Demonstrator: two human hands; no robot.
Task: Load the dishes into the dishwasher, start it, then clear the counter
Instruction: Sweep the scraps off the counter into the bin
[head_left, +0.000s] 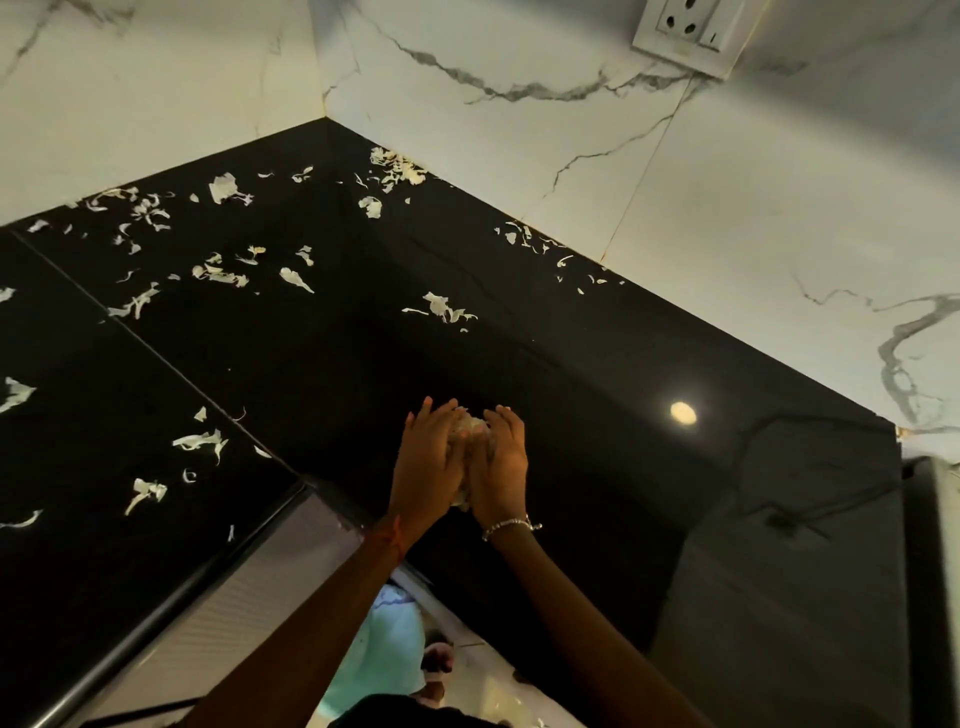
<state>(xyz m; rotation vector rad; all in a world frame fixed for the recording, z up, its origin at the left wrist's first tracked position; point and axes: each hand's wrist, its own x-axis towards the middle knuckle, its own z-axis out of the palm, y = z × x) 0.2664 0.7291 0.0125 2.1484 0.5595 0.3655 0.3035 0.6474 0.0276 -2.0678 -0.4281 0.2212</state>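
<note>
My left hand (427, 457) and my right hand (501, 460) are cupped together above the black counter (597, 374), near its front edge. Between the palms they hold a clump of pale vegetable peels (470, 427), which shows only at the fingertips and below the palms. Many more loose white peels (441, 307) lie scattered over the counter, mostly to the left and toward the back corner. No dishes or dishwasher are in view.
White marble-patterned walls meet at the back corner, with a wall socket (685, 31) at upper right. A metal-fronted cabinet edge (218, 587) runs below the counter at lower left. A ceiling light reflects on the counter at right.
</note>
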